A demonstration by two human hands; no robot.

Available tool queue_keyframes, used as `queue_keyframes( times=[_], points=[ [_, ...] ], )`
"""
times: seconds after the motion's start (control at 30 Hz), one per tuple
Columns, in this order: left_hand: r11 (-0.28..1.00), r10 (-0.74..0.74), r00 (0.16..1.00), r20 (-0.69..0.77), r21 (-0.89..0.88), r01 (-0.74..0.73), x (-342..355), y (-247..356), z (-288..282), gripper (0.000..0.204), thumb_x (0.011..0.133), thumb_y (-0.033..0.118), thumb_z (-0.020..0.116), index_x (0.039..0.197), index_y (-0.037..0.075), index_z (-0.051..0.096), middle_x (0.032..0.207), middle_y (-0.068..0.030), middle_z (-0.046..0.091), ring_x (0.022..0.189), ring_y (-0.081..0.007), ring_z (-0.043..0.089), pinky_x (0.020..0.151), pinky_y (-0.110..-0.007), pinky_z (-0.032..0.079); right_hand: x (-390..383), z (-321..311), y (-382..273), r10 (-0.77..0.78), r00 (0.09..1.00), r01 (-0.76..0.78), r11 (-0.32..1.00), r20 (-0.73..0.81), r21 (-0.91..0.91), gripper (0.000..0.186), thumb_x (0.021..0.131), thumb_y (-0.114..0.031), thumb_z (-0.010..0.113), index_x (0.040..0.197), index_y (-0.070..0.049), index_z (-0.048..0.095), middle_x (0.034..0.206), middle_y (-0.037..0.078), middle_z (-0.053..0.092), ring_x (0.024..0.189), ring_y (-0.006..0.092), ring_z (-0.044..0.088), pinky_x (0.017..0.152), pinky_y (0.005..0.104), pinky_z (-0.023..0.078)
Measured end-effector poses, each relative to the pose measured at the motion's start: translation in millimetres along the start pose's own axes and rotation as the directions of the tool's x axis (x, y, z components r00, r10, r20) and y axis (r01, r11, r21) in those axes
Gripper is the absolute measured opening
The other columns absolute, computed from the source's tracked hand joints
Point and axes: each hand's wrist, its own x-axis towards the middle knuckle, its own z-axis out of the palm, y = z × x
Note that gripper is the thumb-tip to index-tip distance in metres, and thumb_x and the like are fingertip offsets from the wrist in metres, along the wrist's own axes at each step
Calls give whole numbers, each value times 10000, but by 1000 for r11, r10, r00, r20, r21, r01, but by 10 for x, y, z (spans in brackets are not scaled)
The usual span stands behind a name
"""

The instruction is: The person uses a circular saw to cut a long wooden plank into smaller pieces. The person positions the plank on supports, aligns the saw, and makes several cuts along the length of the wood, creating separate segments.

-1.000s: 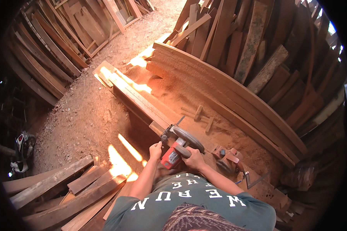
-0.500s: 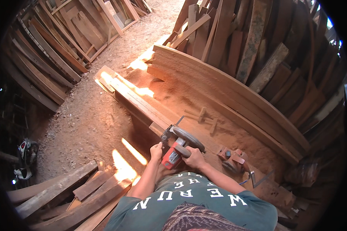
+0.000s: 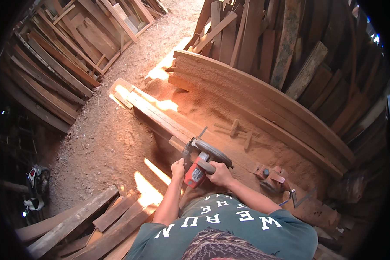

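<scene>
A circular saw (image 3: 196, 173) with a red motor housing and a grey round guard rests over a long wooden plank (image 3: 156, 115). My right hand (image 3: 219, 174) is closed around its dark rear handle. On the saw's other side, my left hand (image 3: 177, 167) is closed on a part at its front left, mostly hidden by the fingers. The plank runs from the saw toward the far left, and sunlight falls on its far end. The guard hides the blade, so the cut cannot be seen.
Thick sawdust-covered boards (image 3: 264, 102) lie to the right. Small joined wood pieces (image 3: 235, 128) and another red tool (image 3: 271, 177) sit on the dusty surface. Upright planks (image 3: 286, 43) lean behind; loose timber (image 3: 73, 221) lies at lower left, near a motorbike (image 3: 35, 186).
The view has shifted a little. Against the plank, the saw appears slightly farther along toward the far left. Both hands keep their grips.
</scene>
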Motion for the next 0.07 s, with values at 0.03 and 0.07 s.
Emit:
queue_keyframes(
  times=[0.03,0.07],
  points=[
    [1000,6,1000,1,-16,-6,43,4,-28,336,1073,282,674,1062,-39,773,925,-64,741,833,-147,633,803,-325,504,33,26,-11,-1,1000,1,1000,2,12,207,847,-153,768,1018,-40,739,925,230,737,871,420,732,779,441,582],
    [1000,4,1000,0,-12,-4,63,10,-52,336,1073,282,674,1062,-39,773,925,-64,741,833,-147,633,803,-325,504,66,44,-13,-1,1000,1,1000,2,24,208,847,-153,768,1018,-40,739,931,231,739,874,419,732,781,442,583]
  ],
)
